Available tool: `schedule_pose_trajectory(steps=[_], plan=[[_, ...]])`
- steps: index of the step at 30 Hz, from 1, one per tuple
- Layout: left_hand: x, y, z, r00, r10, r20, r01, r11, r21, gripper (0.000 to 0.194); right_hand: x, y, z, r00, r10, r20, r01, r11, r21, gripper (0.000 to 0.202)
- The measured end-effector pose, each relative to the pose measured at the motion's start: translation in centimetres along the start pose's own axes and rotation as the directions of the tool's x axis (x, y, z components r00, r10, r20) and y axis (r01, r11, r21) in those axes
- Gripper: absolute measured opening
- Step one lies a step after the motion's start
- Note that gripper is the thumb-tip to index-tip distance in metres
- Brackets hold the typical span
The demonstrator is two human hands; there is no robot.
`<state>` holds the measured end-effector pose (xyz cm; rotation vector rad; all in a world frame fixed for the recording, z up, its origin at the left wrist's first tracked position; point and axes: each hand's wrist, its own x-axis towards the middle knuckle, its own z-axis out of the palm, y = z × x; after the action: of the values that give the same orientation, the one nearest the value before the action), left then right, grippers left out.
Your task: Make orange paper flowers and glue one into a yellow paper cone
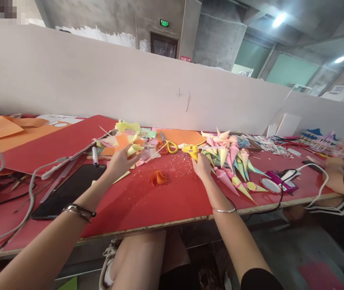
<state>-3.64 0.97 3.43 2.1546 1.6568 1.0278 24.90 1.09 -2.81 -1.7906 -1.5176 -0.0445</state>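
My left hand (122, 163) reaches over paper scraps at the left and has its fingers around a pale yellow piece of paper (134, 149). At the right, my right hand (202, 164) is closed round a yellow glue gun (191, 151), close to the paper cones. A curled orange paper strip (158, 177) lies on the red table (160, 205) between my forearms. Beyond it are scissors with yellow and orange handles (172, 147). Pastel paper cones (224, 155) are heaped just right of my right hand.
A black phone or tablet (71, 191) lies left, near a white cable (31, 187) and red card (57, 145). A round white-faced object (270, 185) and purple box (287, 185) sit right. Another person's arm (338, 173) rests at the far right. A pale partition (148, 92) stands behind.
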Motion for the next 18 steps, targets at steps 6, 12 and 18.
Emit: schedule_pose_trajectory(steps=[6, 12, 18], plan=[[1.8, -0.8, 3.1, 0.997, 0.007, -0.083, -0.027, 0.97, -0.243, 0.026, -0.1, -1.1, -0.7, 0.993, 0.046, -0.109, -0.034, 0.994, 0.108, 0.019], [2.3, -2.0, 3.7, 0.992, 0.027, -0.127, -0.058, 0.968, -0.246, 0.026, 0.1, -3.0, -2.0, 0.987, 0.09, -0.135, -0.038, 0.938, 0.343, 0.025], [1.9, -2.4, 3.5, 0.976, 0.085, -0.2, -0.107, 0.989, -0.101, 0.024, 1.5, -6.0, -3.8, 0.996, -0.093, 0.001, 0.084, 0.897, 0.434, 0.036]])
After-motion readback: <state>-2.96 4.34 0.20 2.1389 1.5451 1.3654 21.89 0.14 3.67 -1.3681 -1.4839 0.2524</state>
